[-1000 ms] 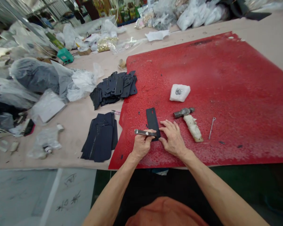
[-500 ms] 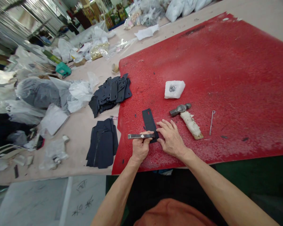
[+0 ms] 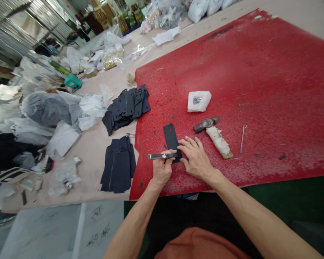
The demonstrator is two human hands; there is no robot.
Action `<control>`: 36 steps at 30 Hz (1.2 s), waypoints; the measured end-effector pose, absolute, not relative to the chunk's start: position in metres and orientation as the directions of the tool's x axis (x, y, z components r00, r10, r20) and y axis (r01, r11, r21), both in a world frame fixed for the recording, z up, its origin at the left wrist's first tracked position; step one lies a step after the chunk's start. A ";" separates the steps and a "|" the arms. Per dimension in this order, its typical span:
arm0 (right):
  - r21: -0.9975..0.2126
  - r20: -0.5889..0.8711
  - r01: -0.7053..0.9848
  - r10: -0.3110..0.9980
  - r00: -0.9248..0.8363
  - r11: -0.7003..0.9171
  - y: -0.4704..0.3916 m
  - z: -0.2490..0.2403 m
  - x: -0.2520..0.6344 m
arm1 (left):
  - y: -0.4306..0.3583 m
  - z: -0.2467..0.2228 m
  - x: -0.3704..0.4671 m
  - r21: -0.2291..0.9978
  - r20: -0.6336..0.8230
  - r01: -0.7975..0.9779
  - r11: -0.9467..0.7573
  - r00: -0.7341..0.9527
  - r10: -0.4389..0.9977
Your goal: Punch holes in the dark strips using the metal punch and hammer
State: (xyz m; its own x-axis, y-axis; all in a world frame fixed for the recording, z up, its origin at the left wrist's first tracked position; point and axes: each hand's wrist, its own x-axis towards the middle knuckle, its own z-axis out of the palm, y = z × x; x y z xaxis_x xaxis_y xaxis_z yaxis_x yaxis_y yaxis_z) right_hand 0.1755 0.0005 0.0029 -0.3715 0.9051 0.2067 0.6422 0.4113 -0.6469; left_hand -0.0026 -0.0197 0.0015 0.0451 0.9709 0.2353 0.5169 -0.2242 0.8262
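My left hand (image 3: 162, 170) is closed round a metal punch (image 3: 158, 157), a dark bar whose working end is over the near end of a black flat strip (image 3: 170, 136). The strip lies on the red mat and has a small slot at its far end. My right hand (image 3: 196, 157) rests flat with fingers spread, its fingertips at the strip's right edge. To the right of this hand lies a hammer (image 3: 218, 140) with a white-wrapped handle.
On the red mat (image 3: 259, 90) are a white block (image 3: 201, 101) with small metal bits and a thin metal rod with a looped end (image 3: 242, 139). Left of it lie a stack of dark pieces (image 3: 118, 165) and a heap of slotted pieces (image 3: 129, 104). Plastic bags (image 3: 45, 108) crowd the far left.
The view has shifted slightly. Both hands, the punch and the strip keep nearly the same places relative to one another.
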 end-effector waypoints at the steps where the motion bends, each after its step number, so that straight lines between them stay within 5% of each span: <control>1: -0.646 0.206 0.644 0.906 -0.370 0.410 0.001 0.003 0.175 | -0.020 0.001 -0.002 0.826 0.240 0.516 -0.228 0.044 0.970; 15: -0.632 0.194 0.650 0.899 -0.394 0.421 0.002 0.005 0.176 | -0.019 0.000 -0.003 0.704 0.320 0.629 -0.330 0.133 0.938; 36: -0.643 0.193 0.645 0.902 -0.386 0.414 0.003 0.005 0.175 | -0.019 0.000 0.000 0.715 0.286 0.642 -0.275 0.091 0.954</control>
State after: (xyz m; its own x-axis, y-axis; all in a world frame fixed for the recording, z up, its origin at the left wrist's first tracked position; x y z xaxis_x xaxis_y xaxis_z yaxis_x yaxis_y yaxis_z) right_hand 0.1752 0.0026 0.0046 -0.3865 0.9018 0.1933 0.6445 0.4140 -0.6428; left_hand 0.0004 -0.0195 0.0003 0.0907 0.9539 0.2859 0.6421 -0.2755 0.7154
